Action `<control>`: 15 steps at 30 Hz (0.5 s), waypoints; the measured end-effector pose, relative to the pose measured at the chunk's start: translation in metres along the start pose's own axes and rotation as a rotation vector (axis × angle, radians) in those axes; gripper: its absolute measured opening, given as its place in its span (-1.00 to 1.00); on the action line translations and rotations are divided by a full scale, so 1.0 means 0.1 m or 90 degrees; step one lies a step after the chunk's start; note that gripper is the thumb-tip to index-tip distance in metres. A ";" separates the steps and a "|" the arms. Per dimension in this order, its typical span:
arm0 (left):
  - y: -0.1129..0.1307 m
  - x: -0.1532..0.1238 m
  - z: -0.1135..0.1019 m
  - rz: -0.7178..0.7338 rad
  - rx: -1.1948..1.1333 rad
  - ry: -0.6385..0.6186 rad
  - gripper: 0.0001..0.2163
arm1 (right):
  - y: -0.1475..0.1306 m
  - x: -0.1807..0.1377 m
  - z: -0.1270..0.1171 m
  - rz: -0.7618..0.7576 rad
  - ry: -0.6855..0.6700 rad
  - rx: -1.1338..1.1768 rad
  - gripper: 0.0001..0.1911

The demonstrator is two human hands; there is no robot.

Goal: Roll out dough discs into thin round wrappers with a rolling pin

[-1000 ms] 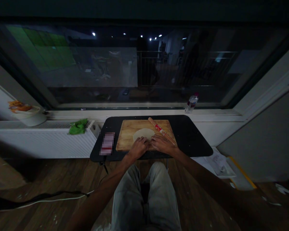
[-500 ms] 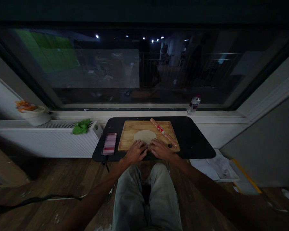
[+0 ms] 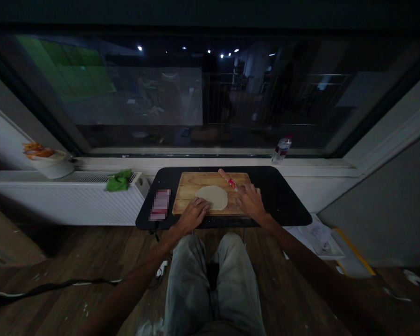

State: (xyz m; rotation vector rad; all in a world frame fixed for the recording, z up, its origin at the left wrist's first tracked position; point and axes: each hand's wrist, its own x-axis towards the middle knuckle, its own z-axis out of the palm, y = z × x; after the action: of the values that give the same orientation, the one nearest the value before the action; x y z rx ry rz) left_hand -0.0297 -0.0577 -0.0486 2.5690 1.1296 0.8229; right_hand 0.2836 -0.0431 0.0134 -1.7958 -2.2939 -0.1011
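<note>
A round, flat sheet of dough (image 3: 213,197) lies on a wooden cutting board (image 3: 187,183). At its lower left edge rests my left hand (image 3: 194,212), fingers stretched out, fingertips on or beside the dough. My right hand (image 3: 251,199) is over the right part of the board with its fingers apart. Beneath it runs a thin rolling pin (image 3: 225,175) with a red and white label, lying diagonally. The hand covers the pin's lower end, so whether the fingers touch it is hidden.
The board stands on a small black table (image 3: 283,200) above my knees. A blurred-out phone-shaped item (image 3: 160,205) lies at left. A water bottle (image 3: 282,149) is on the windowsill. A green cloth (image 3: 119,180) and a white pot (image 3: 52,164) sit on the radiator (image 3: 101,200).
My hands have moved apart from the dough's near edge. The right went right and up to the rolling pin; the left shifted slightly left. More of the dough shows. The pin stays put.
</note>
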 end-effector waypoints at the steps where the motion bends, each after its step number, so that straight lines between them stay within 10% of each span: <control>1: -0.03 0.02 -0.02 -0.008 0.004 -0.006 -0.68 | 0.09 0.04 -0.01 0.058 -0.019 -0.012 -0.42; 6: -0.09 0.05 -0.04 -0.005 0.051 -0.051 -0.77 | 0.35 0.14 0.02 0.084 -0.133 0.032 -0.63; 15: -0.15 0.10 -0.09 0.046 0.095 -0.091 -0.78 | 0.14 0.10 0.17 0.012 -0.071 0.144 -0.60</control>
State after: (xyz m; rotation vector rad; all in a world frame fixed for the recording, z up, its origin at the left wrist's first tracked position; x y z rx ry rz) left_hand -0.0390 -0.0405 -0.0436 2.7548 1.1000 0.5770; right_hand 0.2923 -0.0269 -0.0019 -1.7460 -2.2566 0.2566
